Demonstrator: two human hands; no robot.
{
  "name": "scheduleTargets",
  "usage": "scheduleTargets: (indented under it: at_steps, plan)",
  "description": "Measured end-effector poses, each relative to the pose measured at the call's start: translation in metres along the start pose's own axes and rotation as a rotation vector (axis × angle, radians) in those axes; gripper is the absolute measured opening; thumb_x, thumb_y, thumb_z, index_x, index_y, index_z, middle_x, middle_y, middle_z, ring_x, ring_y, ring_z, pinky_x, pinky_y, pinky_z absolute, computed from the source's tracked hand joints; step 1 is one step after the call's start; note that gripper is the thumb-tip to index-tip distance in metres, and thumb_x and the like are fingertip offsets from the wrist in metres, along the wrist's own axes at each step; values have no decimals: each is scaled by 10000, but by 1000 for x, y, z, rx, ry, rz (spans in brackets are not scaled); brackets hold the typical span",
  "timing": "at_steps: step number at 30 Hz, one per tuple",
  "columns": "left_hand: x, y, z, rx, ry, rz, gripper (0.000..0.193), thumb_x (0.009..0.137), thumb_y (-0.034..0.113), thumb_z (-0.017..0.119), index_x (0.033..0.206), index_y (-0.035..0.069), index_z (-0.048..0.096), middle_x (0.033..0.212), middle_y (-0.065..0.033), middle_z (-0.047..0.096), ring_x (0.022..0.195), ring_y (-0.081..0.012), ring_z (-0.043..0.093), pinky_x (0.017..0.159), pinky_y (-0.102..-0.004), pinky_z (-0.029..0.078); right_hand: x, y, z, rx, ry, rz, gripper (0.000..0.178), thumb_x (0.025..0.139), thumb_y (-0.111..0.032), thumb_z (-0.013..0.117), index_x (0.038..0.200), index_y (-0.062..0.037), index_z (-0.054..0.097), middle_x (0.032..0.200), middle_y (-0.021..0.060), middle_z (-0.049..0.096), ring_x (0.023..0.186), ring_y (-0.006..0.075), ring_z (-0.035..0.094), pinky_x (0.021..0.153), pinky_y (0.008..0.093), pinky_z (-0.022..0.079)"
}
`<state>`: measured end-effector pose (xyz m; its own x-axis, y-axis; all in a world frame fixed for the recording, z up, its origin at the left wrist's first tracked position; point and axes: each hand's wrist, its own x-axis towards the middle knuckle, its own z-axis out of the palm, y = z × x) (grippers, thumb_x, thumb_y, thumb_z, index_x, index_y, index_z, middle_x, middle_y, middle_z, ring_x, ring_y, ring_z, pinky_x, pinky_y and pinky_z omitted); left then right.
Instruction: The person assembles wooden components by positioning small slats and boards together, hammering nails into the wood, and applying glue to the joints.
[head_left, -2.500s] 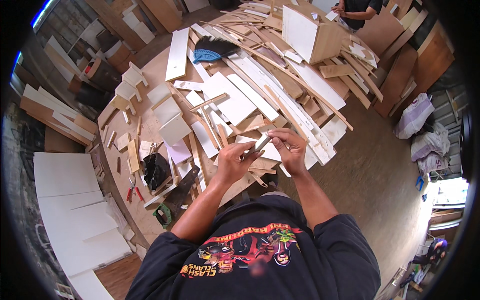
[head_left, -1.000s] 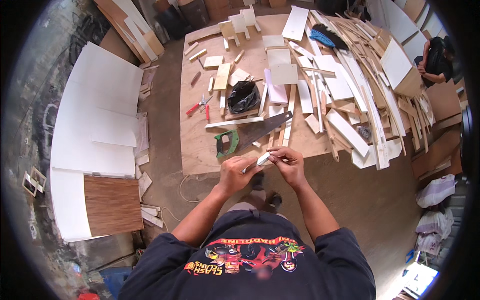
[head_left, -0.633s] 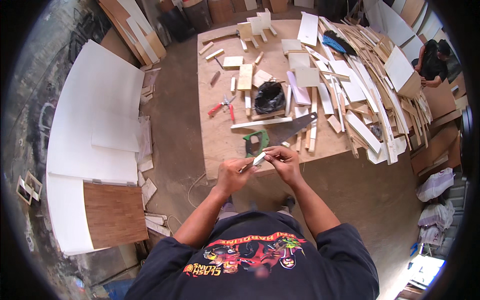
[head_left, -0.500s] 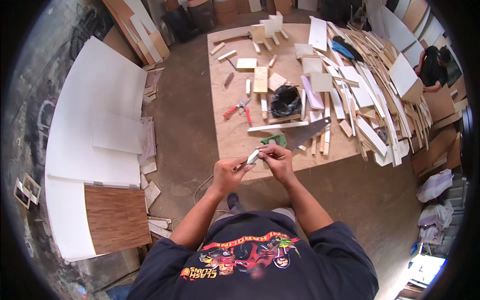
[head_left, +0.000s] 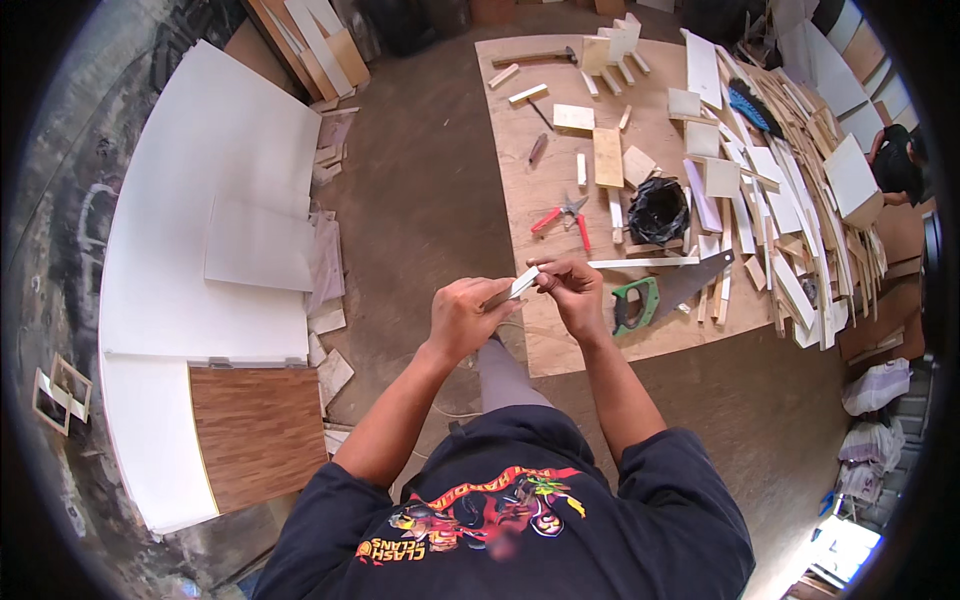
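Observation:
Between my two hands, in front of my body, is a small white strip of wood (head_left: 523, 283). My left hand (head_left: 467, 315) closes round its lower end, and my right hand (head_left: 572, 297) pinches the upper end with thumb and fingers. Just right of my right hand lies a handsaw with a green handle (head_left: 636, 306), its blade pointing right across the plywood table (head_left: 560, 340). Beyond my hands rest red-handled pliers or cutters (head_left: 565, 216), lying spread, and a black plastic bag (head_left: 658, 212) standing with its mouth up.
A hammer (head_left: 536, 57) and small wood blocks (head_left: 574, 118) lie farther back. Wood strips and offcuts heap up on the right, with a blue brush (head_left: 752, 107). Another person (head_left: 897, 165) is beyond them. White panels (head_left: 215, 170) stand at left.
My view has shifted left, so the table sits farther right and the saw handle shows fully. My hands still hold the wood strip. One grey trouser leg is now more visible below them.

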<state>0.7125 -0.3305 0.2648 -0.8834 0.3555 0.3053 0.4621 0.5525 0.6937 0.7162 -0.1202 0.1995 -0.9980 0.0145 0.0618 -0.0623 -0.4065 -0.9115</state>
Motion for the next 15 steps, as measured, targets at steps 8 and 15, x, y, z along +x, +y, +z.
scheduleTargets:
  at_steps: [8,15]
  plan:
    - [70,-72,-30,-358,-287,-161,294,961,157,788,1199,-15,776,933,-109,752,765,-128,657,691,-297,520,80,47,16,135,63,-118,61,967,10,740,1021,-18,733,1159,173,772,950,173,732,832,319,610]
    - [147,-135,-57,-435,-470,-189,355,1011,177,741,1294,-38,728,933,-34,683,840,-84,588,730,-269,483,155,59,44,68,190,-58,95,958,-11,767,1052,-24,758,1096,149,789,931,162,735,818,308,608]
